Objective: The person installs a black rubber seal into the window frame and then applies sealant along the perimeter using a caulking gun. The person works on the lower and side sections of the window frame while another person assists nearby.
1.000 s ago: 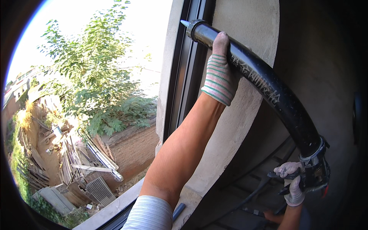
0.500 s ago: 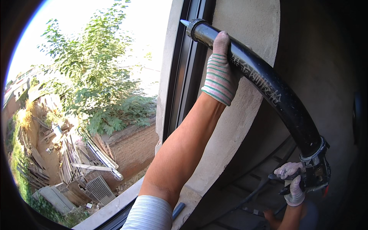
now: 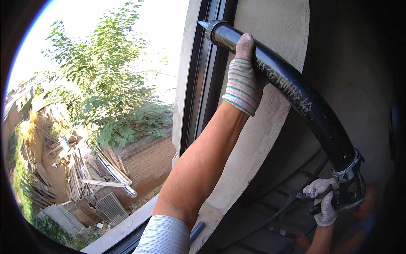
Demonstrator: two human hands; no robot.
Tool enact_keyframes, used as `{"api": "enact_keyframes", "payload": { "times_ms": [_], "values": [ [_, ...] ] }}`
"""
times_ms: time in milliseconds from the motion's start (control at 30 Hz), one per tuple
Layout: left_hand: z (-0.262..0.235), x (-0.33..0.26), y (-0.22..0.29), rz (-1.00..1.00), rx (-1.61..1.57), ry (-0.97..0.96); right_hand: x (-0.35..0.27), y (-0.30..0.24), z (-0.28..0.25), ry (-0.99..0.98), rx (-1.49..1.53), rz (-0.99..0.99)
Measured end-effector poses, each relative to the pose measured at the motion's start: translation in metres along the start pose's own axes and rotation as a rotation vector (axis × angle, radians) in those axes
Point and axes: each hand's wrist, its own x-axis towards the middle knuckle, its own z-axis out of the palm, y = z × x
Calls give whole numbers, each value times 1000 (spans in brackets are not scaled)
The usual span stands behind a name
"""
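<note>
A person wearing striped knit work gloves holds a long black caulking gun [image 3: 296,93] up against a dark window frame [image 3: 207,80], seen from a head-worn camera looking along the raised arms. The left hand [image 3: 243,76] is clenched around the front of the black tube, just behind its metal collar, with the bare forearm rising from a pale ribbed sleeve [image 3: 163,237] at the lower edge of the view. The tube's pale nozzle [image 3: 203,24] sits at the upper part of the frame, touching or just beside the dark profile; the picture does not settle which. The right hand [image 3: 323,199], in a light glove, is wrapped around the grip and trigger [image 3: 349,192] at the rear end of the gun, low at the right, where the scene falls into shadow. Between the two hands the tube curves across a rough, grey plastered wall [image 3: 275,139] that forms the inner side of the window opening.

Through the opening, a leafy green tree [image 3: 105,84] stands in bright sun above a red brick wall [image 3: 146,163]. Beside that wall, stacked timber and sheet material [image 3: 91,178] lie heaped in a yard far below. A light-coloured window sill [image 3: 122,228] runs along the bottom of the opening, and a short bluish tube-like piece [image 3: 196,230] rests at its inner corner near the sleeve.
</note>
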Motion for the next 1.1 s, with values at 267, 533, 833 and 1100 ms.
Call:
{"api": "enact_keyframes", "payload": {
  "times_ms": [267,533,833,1100],
  "values": [
    [-9,-1,-7,-24,7,-25,-5,6,-3,9,20,12],
    [-15,-6,-8,-25,32,-24,-7,12,-2,4,54,23],
    [-19,-17,-13,-34,31,26,-13,19,-3,-5,54,23],
    [-25,-27,-16,-48,39,36,-22,29,-5,-8,87,54]
  ]
}}
